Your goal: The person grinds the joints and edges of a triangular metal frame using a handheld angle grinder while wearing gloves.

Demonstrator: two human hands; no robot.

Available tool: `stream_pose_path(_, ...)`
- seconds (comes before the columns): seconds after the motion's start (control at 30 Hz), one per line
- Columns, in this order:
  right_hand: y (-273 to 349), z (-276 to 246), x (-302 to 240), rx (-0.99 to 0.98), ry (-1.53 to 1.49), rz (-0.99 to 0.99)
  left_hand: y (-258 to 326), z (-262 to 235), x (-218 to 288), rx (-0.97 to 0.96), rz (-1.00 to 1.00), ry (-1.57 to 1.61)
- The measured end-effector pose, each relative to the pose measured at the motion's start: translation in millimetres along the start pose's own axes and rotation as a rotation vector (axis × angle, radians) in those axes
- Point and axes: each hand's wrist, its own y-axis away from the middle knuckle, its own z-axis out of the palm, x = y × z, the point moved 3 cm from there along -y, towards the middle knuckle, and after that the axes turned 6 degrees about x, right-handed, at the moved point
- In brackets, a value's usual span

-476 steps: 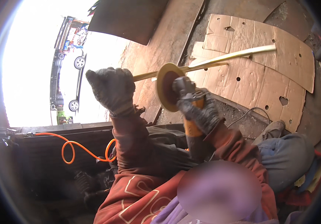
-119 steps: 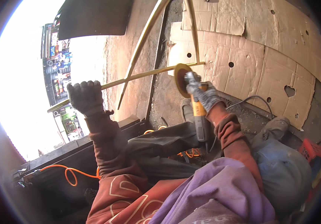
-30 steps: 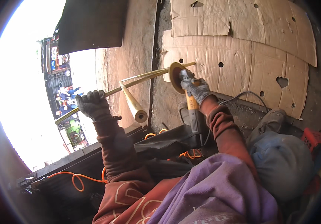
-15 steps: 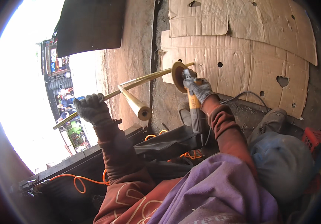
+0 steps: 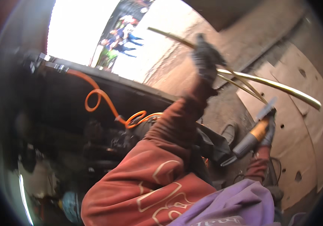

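Observation:
My left hand (image 5: 206, 56), in a dark work glove, is closed round a long brass-coloured metal bar (image 5: 171, 36), which sticks out past both sides of the fist. A shiny brass-coloured tube (image 5: 281, 87) slants from beside this hand out to the right over the floor. My gloved right hand (image 5: 268, 132) grips an angle grinder (image 5: 248, 142) with a yellow-and-grey body. Its disc (image 5: 265, 109) shows nearly edge-on, close to the far end of the thin bars. Whether disc and bar touch, I cannot tell, because motion blurs the picture.
Cardboard sheets (image 5: 300, 150) with holes cover the floor at the right. A coiled orange hose (image 5: 110, 103) runs along the dark area at left. One shoe (image 5: 229, 132) stands near the grinder. Several people (image 5: 123, 39) are in the bright opening beyond.
The view has swung to the left and turned. Both hands now appear further right in it, still holding bar and grinder. The disc went from a broad face to nearly edge-on.

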Motion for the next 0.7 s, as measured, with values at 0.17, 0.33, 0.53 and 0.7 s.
stream_pose_path(0.17,72,51,-38,-0.174,-0.054,0.387,15,0,9,0.396,-0.203,-0.201)
stream_pose_path(0.33,83,37,-66,-0.015,-0.046,0.392,36,33,12,0.307,-0.348,-0.106)
stream_pose_path(0.53,78,30,-69,-0.023,-0.028,0.391,36,35,13,0.252,-0.367,-0.129)
stream_pose_path(0.7,73,23,-73,-0.012,-0.035,0.38,46,38,11,0.015,-0.313,-0.205)
